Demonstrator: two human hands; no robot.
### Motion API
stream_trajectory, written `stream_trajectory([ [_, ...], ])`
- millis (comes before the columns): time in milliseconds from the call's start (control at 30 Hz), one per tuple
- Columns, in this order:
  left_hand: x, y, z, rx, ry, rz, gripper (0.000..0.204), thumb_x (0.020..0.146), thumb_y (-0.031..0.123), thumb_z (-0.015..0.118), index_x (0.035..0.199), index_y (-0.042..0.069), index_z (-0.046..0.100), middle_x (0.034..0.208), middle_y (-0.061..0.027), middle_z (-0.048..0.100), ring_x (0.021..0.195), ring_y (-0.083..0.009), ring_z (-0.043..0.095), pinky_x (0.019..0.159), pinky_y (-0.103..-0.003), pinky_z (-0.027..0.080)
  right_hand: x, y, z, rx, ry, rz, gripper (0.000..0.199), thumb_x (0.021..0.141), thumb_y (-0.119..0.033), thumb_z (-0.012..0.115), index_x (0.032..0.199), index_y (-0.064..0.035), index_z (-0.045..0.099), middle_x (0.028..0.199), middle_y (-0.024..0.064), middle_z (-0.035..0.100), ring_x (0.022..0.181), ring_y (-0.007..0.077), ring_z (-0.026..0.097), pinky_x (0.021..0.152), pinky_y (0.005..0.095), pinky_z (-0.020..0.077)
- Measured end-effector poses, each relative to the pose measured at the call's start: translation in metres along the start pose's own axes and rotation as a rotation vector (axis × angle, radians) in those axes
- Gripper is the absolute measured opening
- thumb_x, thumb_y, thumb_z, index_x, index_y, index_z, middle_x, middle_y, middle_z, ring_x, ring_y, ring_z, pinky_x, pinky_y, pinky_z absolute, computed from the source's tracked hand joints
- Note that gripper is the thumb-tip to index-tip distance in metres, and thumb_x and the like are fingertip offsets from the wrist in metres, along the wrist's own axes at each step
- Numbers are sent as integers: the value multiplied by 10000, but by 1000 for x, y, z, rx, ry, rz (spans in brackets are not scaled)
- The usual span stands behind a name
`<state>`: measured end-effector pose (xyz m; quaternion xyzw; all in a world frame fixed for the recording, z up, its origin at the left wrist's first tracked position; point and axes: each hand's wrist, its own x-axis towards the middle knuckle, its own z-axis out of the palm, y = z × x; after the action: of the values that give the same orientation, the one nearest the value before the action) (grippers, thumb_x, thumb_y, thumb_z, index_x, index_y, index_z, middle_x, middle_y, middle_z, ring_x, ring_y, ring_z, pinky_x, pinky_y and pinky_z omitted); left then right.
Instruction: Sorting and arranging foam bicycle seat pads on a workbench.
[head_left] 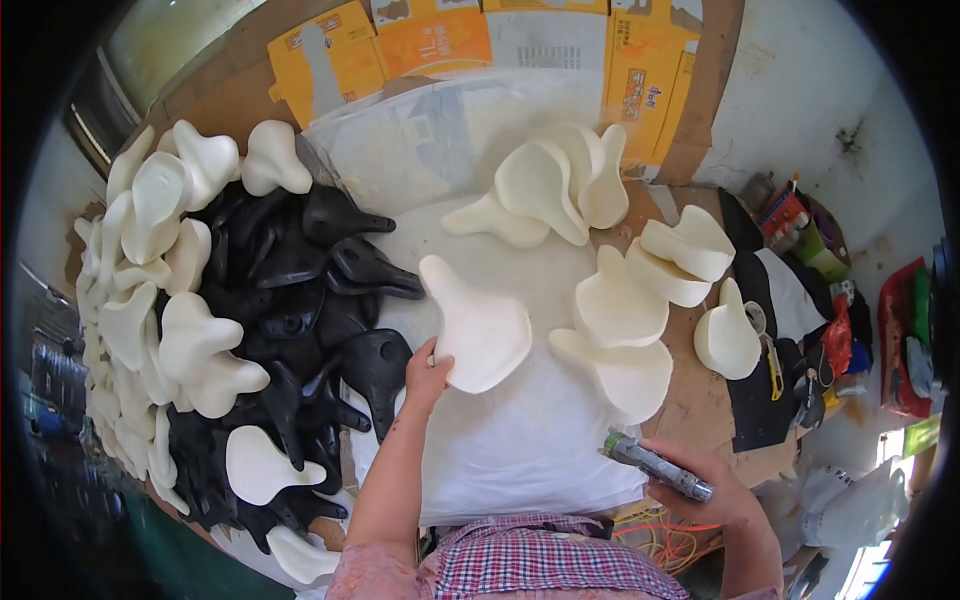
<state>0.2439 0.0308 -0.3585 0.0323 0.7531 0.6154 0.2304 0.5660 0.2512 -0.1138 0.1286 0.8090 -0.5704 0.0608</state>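
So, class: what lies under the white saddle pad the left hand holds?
Under the white saddle pad, gripped by the left hand, a white sheet covers the table. Whatever lies directly beneath the pad, and its underside, is hidden.
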Motion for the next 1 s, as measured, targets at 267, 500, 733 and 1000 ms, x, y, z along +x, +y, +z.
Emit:
stream_trajectory([
  [267, 4, 1, -20, -44, -16, -68, 381, 795, 76, 633, 1175, 61, 611, 932, -58, 654, 698, -149, 633, 475, -280, 506, 9, -24, 4, 62, 238, -150, 498, 766, 30, 678, 1240, -24, 535, 973, 72, 649, 843, 108, 591, 745, 255, 477],
  [500, 78, 157, -107, -816, 130, 368, 373, 899, 232, 586, 1209, 48, 489, 1051, -98, 600, 851, -267, 620, 740, -390, 542, 38, 24, -14, 197, 273, -32, 520, 823, 3, 656, 1304, 5, 455, 943, 85, 640, 857, 138, 618, 761, 296, 512],
  [733, 227, 68, 94, -561, -95, -328, 437, 837, 321, 676, 1163, 78, 515, 917, -101, 555, 739, -289, 579, 639, -450, 543, 78, 48, -24, 312, 318, 20, 491, 855, -31, 640, 1307, -3, 452, 929, 77, 631, 866, 134, 612, 778, 284, 505],
  [1000, 262, 37, 223, -626, 120, -475, 371, 756, 70, 689, 1083, 31, 518, 971, -145, 575, 747, -252, 592, 543, -356, 504, 88, -10, -51, 420, 430, 47, 555, 776, -70, 660, 1291, 20, 473, 971, 167, 629, 915, 235, 621, 854, 340, 463],
])
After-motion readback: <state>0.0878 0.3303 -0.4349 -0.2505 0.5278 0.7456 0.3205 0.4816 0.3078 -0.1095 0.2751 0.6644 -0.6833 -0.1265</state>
